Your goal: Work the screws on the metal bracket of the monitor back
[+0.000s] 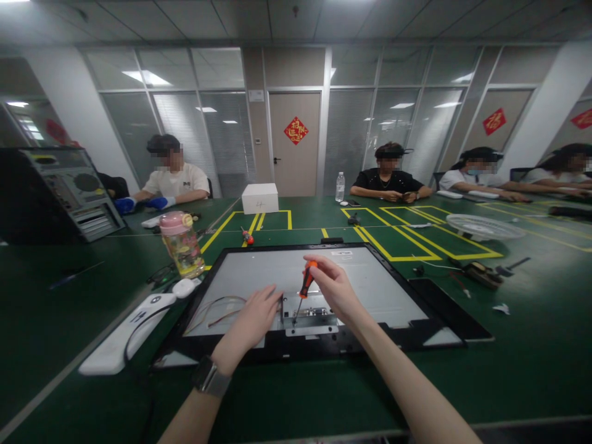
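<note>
A flat monitor panel [383,290] lies face down in its black frame on the green table. My right hand [335,287] grips an orange-handled screwdriver [306,282], held upright with its tip on the small metal board [311,317] near the panel's front edge. My left hand [254,320] rests on the panel just left of that board, fingers curled against its edge. Thin loose cables [217,308] curl across the panel's left part.
A pink-lidded bottle [181,243] and a white case [124,333] lie to the left. An open computer chassis [69,191] stands far left. A white box [259,198], a second screwdriver [247,236], a fan grille [483,226] and tools [481,271] lie beyond. Several people sit around the table.
</note>
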The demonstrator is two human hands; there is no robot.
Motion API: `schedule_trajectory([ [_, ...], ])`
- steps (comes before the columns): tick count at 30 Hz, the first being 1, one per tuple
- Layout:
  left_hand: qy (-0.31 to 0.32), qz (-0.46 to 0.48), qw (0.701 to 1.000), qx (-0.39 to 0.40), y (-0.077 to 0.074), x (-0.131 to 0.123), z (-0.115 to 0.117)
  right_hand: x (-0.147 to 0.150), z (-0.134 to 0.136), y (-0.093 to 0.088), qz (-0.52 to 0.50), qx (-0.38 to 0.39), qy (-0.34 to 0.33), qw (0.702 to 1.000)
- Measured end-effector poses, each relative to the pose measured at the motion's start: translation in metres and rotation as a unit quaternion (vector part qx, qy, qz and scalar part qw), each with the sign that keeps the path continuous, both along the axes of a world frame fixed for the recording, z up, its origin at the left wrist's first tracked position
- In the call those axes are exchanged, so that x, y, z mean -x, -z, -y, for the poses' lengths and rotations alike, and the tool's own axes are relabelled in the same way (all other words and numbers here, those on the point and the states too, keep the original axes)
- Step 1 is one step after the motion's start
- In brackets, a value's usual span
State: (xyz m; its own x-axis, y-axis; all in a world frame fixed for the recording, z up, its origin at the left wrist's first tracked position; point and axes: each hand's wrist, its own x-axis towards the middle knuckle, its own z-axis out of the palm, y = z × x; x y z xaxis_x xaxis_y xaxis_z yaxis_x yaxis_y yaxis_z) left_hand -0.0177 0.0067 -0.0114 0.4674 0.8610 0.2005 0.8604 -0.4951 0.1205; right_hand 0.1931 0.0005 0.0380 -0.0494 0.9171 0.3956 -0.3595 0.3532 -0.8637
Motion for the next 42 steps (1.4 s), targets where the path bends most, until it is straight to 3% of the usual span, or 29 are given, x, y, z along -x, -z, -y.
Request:
schedule_trajectory([
  [4, 0.004, 0.005, 1.0, -0.001, 0.001, 0.001, -0.001, 0.001, 0.003, -0.005, -0.016, 0.0, -0.026, 1.0],
  [9, 0.0, -0.009, 1.0, 0.015, 0.0, 0.0, -0.001, 0.0, 0.002, -0.003, 0.008, -0.003, 0.013, 1.0],
  [16, -0.003, 0.0, 1.0, 0.02, -0.002, -0.001, 0.0, 0.001, 0.005, -0.007, -0.018, 0.006, -0.045, 0.999],
  [22, -0.007, 0.002, 1.0, 0.019, -0.001, -0.001, 0.002, 0.0, 0.004, -0.003, 0.016, 0.0, 0.003, 1.0],
  [30, -0.007, 0.002, 1.0, 0.022, 0.0, -0.001, 0.001, 0.0, 0.005, -0.006, -0.014, -0.015, -0.063, 0.998],
  [37, -0.005, 0.008, 1.0, 0.004, 0.003, 0.0, 0.0, -0.002, 0.002, -0.002, 0.058, -0.032, 0.004, 0.998],
  [42, -0.004, -0.012, 1.0, 0.008, -0.004, -0.002, 0.002, -0.009, 0.006, -0.011, 0.105, -0.075, -0.014, 0.991],
])
